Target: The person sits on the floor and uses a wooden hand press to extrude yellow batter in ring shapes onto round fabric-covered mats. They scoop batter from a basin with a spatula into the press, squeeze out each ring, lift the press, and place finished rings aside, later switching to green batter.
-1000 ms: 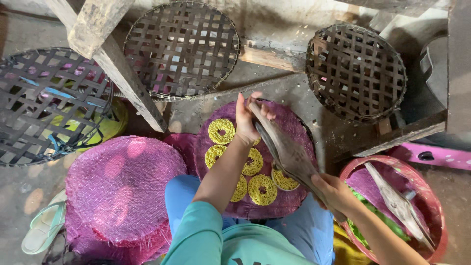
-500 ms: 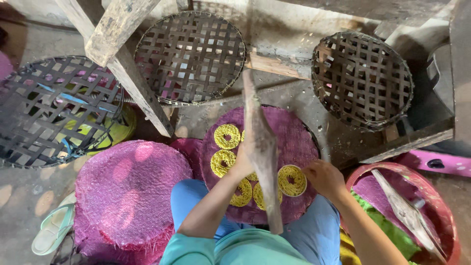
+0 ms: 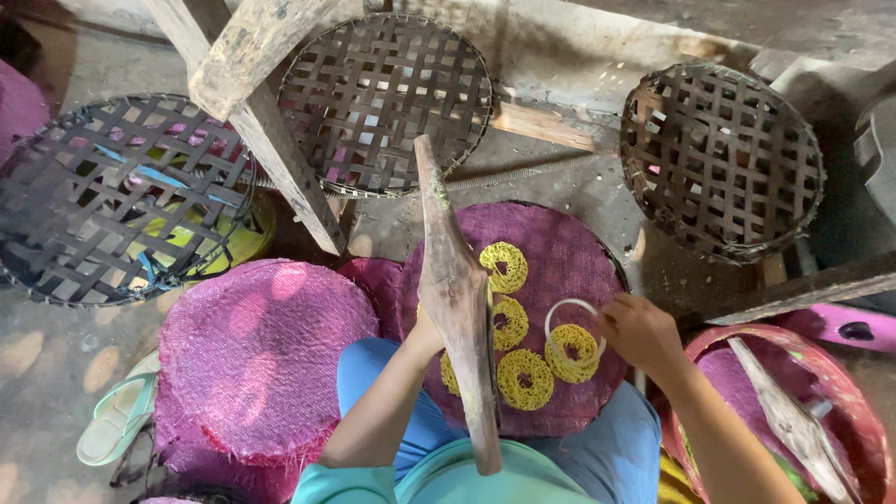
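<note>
A round tray covered in purple mesh [image 3: 569, 252] rests on my lap. Several yellow coiled noodle rings lie on it, one near its top [image 3: 505, 266]. My left hand [image 3: 427, 329] grips a long wooden press [image 3: 455, 299], held upright over the tray's left side. My right hand [image 3: 638, 331] holds a thin white ring [image 3: 560, 310] around the yellow coil at the tray's right [image 3: 571, 353].
A pink mesh-covered tray [image 3: 261, 355] lies at my left. Three woven bamboo trays stand behind: left [image 3: 112, 196], middle [image 3: 387, 93], right [image 3: 723, 154]. A wooden post [image 3: 252, 112] slants between them. A red basin [image 3: 868, 420] with another wooden tool [image 3: 789, 415] sits at right. A green sandal [image 3: 117, 411] lies on the floor.
The wooden press has swung from slanting right to upright at the tray's left. My right hand left it and now holds the white ring over a coil.
</note>
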